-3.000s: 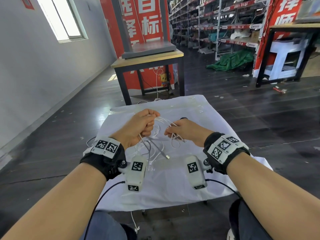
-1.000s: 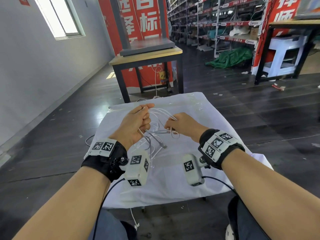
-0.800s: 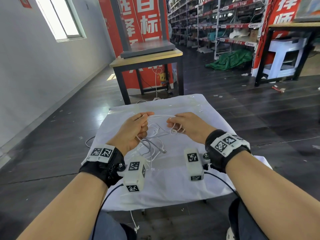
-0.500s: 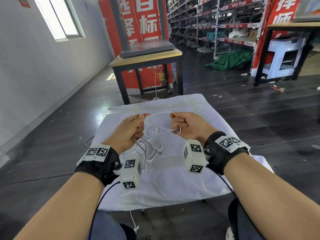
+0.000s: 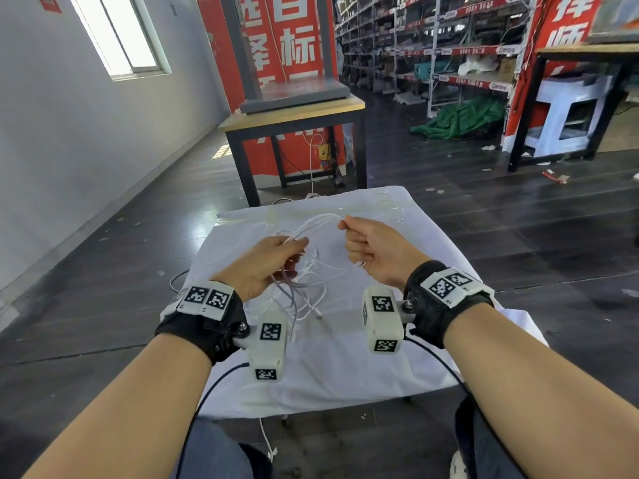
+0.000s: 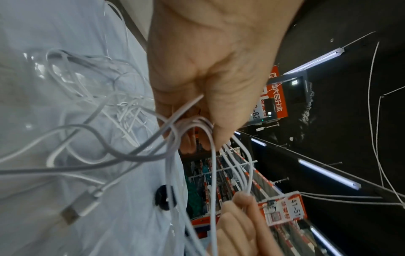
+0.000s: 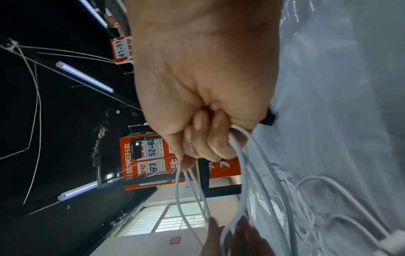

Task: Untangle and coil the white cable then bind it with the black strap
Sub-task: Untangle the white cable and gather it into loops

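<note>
The thin white cable (image 5: 320,219) runs in several strands between my two hands above the cloth-covered table (image 5: 345,368). My left hand (image 5: 297,247) pinches a bundle of loops, and a tangle (image 5: 301,292) hangs from it down to a USB plug (image 5: 320,318). My right hand (image 5: 349,233) is a fist closed round the strands' other end. In the left wrist view the thumb and fingers (image 6: 214,138) clamp the crossing strands (image 6: 210,164); the plug (image 6: 74,211) lies on the cloth. The black strap (image 6: 164,199) lies on the cloth; in the right wrist view it (image 7: 268,117) peeks out behind my right hand (image 7: 208,142).
A wooden table with black legs (image 5: 294,112) stands just beyond the cloth. Storage shelves (image 5: 449,46) and a green heap (image 5: 460,119) fill the back right. A white wall (image 5: 69,133) runs along the left. Another white cord (image 5: 266,440) dangles under the near table edge.
My hands have drawn apart, stretching cable strands between them. The right hand has rolled into a fist, and the loose tangle now hangs lower from the left hand.
</note>
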Demonstrator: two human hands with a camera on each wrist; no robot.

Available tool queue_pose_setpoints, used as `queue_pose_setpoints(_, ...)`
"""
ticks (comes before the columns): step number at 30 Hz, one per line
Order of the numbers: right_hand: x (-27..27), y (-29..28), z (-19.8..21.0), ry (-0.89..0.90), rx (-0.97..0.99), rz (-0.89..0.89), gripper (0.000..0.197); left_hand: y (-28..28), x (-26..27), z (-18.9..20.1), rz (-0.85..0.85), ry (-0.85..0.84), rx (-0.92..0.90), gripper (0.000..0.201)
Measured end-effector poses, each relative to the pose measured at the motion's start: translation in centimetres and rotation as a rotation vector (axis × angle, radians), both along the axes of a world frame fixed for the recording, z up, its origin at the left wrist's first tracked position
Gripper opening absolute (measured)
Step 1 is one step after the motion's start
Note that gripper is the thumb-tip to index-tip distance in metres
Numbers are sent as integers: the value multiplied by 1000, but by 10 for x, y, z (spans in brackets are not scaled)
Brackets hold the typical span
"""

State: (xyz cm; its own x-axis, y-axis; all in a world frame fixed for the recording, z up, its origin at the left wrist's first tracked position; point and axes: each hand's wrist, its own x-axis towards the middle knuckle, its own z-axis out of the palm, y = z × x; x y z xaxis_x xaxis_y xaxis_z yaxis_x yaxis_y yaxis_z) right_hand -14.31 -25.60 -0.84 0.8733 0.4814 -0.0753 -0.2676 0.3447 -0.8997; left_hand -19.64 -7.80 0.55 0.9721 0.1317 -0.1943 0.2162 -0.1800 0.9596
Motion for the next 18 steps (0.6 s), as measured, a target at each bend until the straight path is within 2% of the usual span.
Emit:
queue_pose_setpoints(2,0,-2,-2,-41,-60,-11,27,1,1,0,47,-28,-114,16)
queue_pose_setpoints(5,1,-5,-7,-87,-151,-41,28,8,1,5,126,-17,-516,14)
queue_pose_setpoints(6,1,-6,-9,-99,-183,-43,29,11,1,6,144,-17,-592,16)
queue_pose_setpoints(9,0,-6,-14,-121,-241,-45,30,14,0,7,111,-18,-656,25)
queue_pose_setpoints(11,2,-6,-15,-96,-222,-67,30,15,-1,6,84,4,-694,23)
queue_pose_setpoints(13,4,-6,-13,-45,-151,-93,30,15,-3,6,41,28,-652,20)
queue_pose_setpoints(14,6,-6,-12,-14,-102,-100,30,14,-4,5,17,26,-572,18)
queue_pose_setpoints(18,9,-6,-6,60,18,-117,31,10,-8,3,-139,-48,-51,24)
